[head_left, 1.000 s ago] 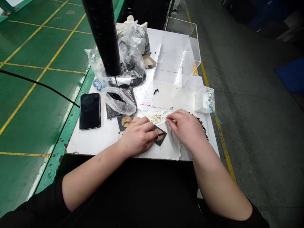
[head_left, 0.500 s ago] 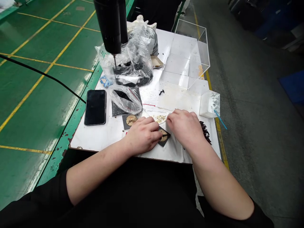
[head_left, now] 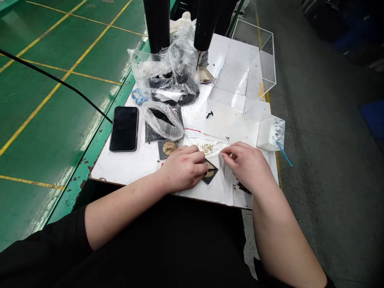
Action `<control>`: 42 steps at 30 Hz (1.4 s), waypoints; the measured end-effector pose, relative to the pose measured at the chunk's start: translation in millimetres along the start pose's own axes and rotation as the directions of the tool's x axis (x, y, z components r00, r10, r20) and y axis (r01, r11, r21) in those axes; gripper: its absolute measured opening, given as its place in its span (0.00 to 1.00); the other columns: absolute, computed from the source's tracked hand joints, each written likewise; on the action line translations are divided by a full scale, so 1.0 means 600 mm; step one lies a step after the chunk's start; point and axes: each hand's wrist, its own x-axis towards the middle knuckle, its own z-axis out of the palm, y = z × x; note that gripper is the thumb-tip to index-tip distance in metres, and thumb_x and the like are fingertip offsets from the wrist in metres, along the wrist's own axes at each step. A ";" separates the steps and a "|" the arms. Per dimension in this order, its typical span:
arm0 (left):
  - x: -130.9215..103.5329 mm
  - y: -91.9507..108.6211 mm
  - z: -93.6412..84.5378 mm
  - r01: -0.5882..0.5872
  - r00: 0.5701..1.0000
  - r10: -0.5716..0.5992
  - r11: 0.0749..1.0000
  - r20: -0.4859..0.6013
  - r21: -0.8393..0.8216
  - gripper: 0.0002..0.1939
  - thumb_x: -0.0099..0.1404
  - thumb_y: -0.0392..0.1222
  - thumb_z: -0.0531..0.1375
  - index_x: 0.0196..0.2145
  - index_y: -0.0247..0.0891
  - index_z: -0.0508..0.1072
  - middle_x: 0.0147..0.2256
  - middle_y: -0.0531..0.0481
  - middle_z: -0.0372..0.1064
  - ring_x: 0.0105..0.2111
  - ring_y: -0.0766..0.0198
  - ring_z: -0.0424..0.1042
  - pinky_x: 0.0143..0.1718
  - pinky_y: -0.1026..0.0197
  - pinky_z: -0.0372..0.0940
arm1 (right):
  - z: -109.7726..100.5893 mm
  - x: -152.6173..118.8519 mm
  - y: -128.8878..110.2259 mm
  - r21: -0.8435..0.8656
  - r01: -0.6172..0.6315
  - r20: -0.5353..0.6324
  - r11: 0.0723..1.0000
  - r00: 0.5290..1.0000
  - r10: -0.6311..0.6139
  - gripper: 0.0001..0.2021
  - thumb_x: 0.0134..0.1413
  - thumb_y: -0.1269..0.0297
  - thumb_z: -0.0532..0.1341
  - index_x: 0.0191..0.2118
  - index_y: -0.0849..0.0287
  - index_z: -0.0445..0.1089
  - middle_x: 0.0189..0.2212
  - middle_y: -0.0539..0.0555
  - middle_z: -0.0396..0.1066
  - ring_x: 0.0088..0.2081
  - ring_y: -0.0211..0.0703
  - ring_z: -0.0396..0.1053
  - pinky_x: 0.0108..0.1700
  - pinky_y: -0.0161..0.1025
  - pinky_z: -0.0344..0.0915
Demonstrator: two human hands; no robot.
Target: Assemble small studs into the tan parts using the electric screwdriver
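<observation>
My left hand [head_left: 185, 169] rests palm down, its fingers curled with the tips at a small black piece [head_left: 211, 169]. That piece lies across the round tan disc of a dark square block [head_left: 213, 178]; the fingers partly cover the block. To the right, my right hand [head_left: 247, 165] has thumb and forefinger pinched together just over the white sheet [head_left: 220, 192]. Whatever is between those fingertips is too small to make out. Between and beyond the hands lie several tiny gold rings [head_left: 207, 149]. Another dark block with a tan disc [head_left: 169, 148] sits behind my left hand.
A phone [head_left: 124, 129] lies at the left. An open bag of black bits [head_left: 163, 120] and a larger clear bag [head_left: 168, 80] stand behind. A black hanging driver [head_left: 205, 28] points down. At right are a clear box [head_left: 253, 60], a white cup [head_left: 270, 134] and dark pieces [head_left: 243, 189].
My right hand has shifted right and nearer to me, away from the gold rings, and now covers more of the dark pieces. The hanging driver has swung right. My left hand keeps its place.
</observation>
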 end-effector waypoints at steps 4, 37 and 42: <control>0.001 0.000 0.000 0.001 1.000 -0.001 1.000 0.001 -0.003 0.12 0.78 0.43 0.62 0.38 0.42 0.84 0.35 0.48 0.75 0.39 0.56 0.69 0.37 0.50 0.57 | -0.008 -0.027 -0.002 0.122 0.096 -0.031 0.988 0.995 -0.093 0.06 0.68 0.66 0.66 0.41 0.52 0.83 0.43 0.52 0.83 0.43 0.48 0.80 0.46 0.45 0.71; -0.002 -0.001 0.002 0.001 1.000 0.000 1.000 0.013 -0.023 0.14 0.80 0.44 0.59 0.42 0.43 0.86 0.38 0.45 0.76 0.41 0.54 0.70 0.39 0.51 0.61 | 0.004 -0.087 -0.030 -0.102 0.435 -0.077 0.895 0.893 -0.443 0.08 0.75 0.66 0.64 0.49 0.53 0.83 0.44 0.56 0.83 0.46 0.49 0.80 0.51 0.47 0.73; -0.001 -0.002 -0.004 -0.001 1.000 0.001 1.000 0.020 -0.018 0.13 0.79 0.42 0.60 0.39 0.41 0.84 0.37 0.45 0.74 0.40 0.55 0.70 0.38 0.53 0.60 | -0.032 -0.068 -0.037 0.009 0.380 -0.211 0.925 0.905 -0.370 0.09 0.75 0.65 0.64 0.50 0.51 0.83 0.46 0.56 0.82 0.47 0.49 0.81 0.51 0.47 0.77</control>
